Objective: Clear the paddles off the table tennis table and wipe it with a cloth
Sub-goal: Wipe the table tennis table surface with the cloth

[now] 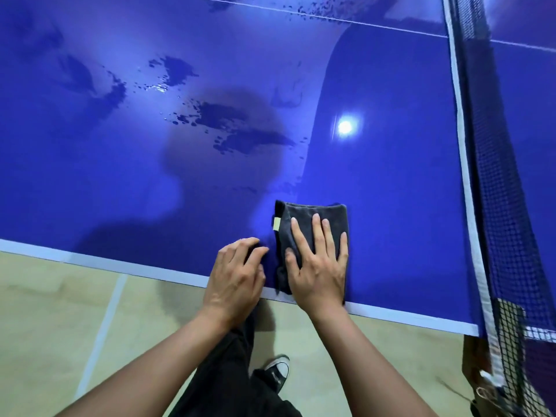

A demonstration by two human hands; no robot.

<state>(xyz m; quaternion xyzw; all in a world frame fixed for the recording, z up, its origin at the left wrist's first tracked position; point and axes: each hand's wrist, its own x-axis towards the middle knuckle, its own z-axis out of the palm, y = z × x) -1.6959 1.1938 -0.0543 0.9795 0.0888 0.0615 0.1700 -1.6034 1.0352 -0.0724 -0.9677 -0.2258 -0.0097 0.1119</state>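
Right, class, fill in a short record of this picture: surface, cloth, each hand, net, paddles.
surface: blue table, wet patches left of centre
cloth: dark grey, folded, by the near edge
right hand: flat on the cloth, fingers straight
left hand: beside the cloth, at the table edge, fingers curled, holding nothing
net: at the right
paddles: none in view

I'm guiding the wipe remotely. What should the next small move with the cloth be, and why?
Probably slide the cloth forward and left under the flat right hand, onto the wet patches. The cloth lies at the near edge of the table. The band by the net looks evenly wiped, while droplets show on the patches.
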